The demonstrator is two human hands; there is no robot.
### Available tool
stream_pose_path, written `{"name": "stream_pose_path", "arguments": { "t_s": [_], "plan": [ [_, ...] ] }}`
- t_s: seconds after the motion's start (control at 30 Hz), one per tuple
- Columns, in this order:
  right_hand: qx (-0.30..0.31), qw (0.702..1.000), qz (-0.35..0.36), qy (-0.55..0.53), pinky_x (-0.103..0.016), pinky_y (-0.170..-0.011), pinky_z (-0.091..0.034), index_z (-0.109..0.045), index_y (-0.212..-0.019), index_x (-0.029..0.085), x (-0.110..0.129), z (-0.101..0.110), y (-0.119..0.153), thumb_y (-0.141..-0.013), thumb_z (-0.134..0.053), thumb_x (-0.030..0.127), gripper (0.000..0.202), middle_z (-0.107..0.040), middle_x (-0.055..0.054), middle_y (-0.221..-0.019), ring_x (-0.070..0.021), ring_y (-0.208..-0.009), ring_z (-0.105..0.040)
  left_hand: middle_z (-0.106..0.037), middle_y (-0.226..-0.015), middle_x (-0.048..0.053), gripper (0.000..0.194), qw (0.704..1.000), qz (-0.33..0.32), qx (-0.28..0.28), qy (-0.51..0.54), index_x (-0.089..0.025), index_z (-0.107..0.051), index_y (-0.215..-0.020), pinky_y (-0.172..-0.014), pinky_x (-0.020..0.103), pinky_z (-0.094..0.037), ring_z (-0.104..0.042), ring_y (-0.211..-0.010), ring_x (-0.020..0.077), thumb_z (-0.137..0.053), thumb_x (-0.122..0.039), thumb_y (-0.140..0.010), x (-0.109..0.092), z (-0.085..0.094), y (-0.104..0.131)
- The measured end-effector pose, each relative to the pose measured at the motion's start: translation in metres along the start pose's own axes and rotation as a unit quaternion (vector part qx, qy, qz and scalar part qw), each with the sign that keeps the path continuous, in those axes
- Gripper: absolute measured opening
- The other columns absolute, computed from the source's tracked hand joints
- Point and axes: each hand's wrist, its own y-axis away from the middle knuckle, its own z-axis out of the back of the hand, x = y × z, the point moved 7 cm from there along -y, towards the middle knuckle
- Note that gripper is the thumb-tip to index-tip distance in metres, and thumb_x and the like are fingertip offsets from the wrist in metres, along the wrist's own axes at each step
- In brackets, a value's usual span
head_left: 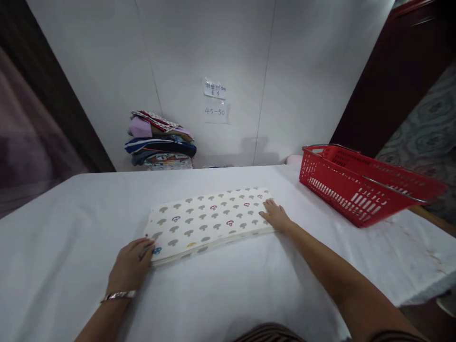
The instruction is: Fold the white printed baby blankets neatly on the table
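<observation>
A folded cream cloth (213, 216) with grey mushroom prints, and a few coloured ones, lies flat on the white-covered table (221, 294). It forms a long, layered rectangle, slightly tilted to my view. At its near left corner, my left hand (132, 263) touches the short edge, its fingers extended along the cloth; the fingertips are partly hard to see. My right hand (277, 216) rests flat on the cloth's right end with the fingers spread.
On the right of the table stands a red plastic basket (342, 185) with metal handles. Against the wall at the back left is a stack of folded clothes (160, 142). Paper notes (215, 111) are stuck on the white wall. A pinkish curtain hangs at far left.
</observation>
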Motion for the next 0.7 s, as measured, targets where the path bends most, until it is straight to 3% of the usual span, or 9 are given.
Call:
{"name": "stream_pose_path", "arguments": {
  "t_s": [0.07, 0.13, 0.3, 0.4, 0.47, 0.57, 0.7],
  "plan": [
    [0.0, 1.0, -0.008, 0.011, -0.051, -0.11, -0.014, -0.03, -0.144, 0.02, -0.018, -0.006, 0.001, -0.094, -0.023, 0.054, 0.06, -0.018, -0.01, -0.154, -0.0245, -0.142, -0.01, -0.066, -0.106, 0.011, 0.036, 1.0, 0.013, 0.008, -0.001, -0.022, -0.066, -0.086, -0.099, 0.046, -0.043, -0.059, -0.105, 0.0293, -0.04, -0.044, -0.075, -0.001, 0.001, 0.0],
    [-0.01, 1.0, 0.0, 0.018, -0.052, -0.109, -0.015, -0.03, -0.143, 0.021, -0.021, -0.01, 0.003, -0.094, -0.022, 0.055, 0.06, -0.02, -0.009, -0.154, -0.0243, -0.142, -0.011, -0.066, -0.108, 0.012, 0.037, 1.0, 0.018, 0.021, -0.007, -0.021, -0.066, -0.087, -0.1, 0.045, -0.042, -0.058, -0.106, 0.029, -0.039, -0.043, -0.076, -0.002, 0.003, -0.001],
    [-0.023, 0.999, 0.021, 0.042, -0.054, -0.108, -0.015, -0.036, -0.14, 0.019, -0.008, -0.004, -0.007, -0.093, -0.025, 0.056, 0.061, -0.027, -0.012, -0.151, -0.0266, -0.14, -0.016, -0.068, -0.104, 0.009, 0.036, 0.992, 0.059, 0.1, -0.052, -0.02, -0.067, -0.088, -0.092, 0.041, -0.047, -0.061, -0.099, 0.0257, -0.041, -0.042, -0.078, -0.009, 0.007, -0.019],
    [-0.047, 0.996, 0.058, 0.057, -0.05, -0.112, -0.01, -0.033, -0.142, 0.014, 0.012, 0.004, -0.033, -0.093, -0.025, 0.054, 0.064, -0.024, -0.013, -0.152, -0.027, -0.141, -0.013, -0.067, -0.109, 0.006, 0.037, 0.992, 0.027, 0.079, -0.093, -0.021, -0.066, -0.096, -0.094, 0.036, -0.045, -0.059, -0.104, 0.0226, -0.036, -0.04, -0.085, -0.036, 0.007, -0.05],
    [-0.042, 0.993, 0.096, 0.05, -0.045, -0.112, -0.012, -0.031, -0.144, 0.014, 0.032, 0.005, -0.055, -0.094, -0.025, 0.054, 0.064, -0.022, -0.012, -0.153, -0.026, -0.142, -0.013, -0.065, -0.116, 0.005, 0.038, 0.992, -0.013, 0.07, -0.1, -0.022, -0.065, -0.103, -0.099, 0.031, -0.041, -0.056, -0.112, 0.0192, -0.032, -0.035, -0.088, -0.059, -0.002, -0.076],
    [-0.018, 0.99, 0.133, 0.035, -0.043, -0.112, -0.015, -0.032, -0.143, 0.015, 0.054, 0.0, -0.088, -0.094, -0.028, 0.052, 0.062, -0.023, -0.012, -0.153, -0.0259, -0.141, -0.014, -0.059, -0.128, 0.005, 0.041, 0.985, -0.043, 0.115, -0.123, -0.021, -0.061, -0.114, -0.104, 0.03, -0.035, -0.048, -0.122, 0.0167, -0.029, -0.029, -0.091, -0.083, -0.029, -0.114],
    [-0.014, 0.993, 0.117, 0.007, -0.044, -0.111, -0.017, -0.043, -0.138, 0.017, 0.053, 0.0, -0.121, -0.095, -0.027, 0.042, 0.051, -0.038, -0.011, -0.146, -0.0259, -0.138, -0.026, -0.058, -0.129, 0.007, 0.046, 0.969, 0.009, 0.195, -0.15, -0.024, -0.059, -0.118, -0.104, 0.044, -0.031, -0.047, -0.124, 0.0222, -0.023, -0.036, -0.093, -0.074, -0.059, -0.149]
  ]
}}
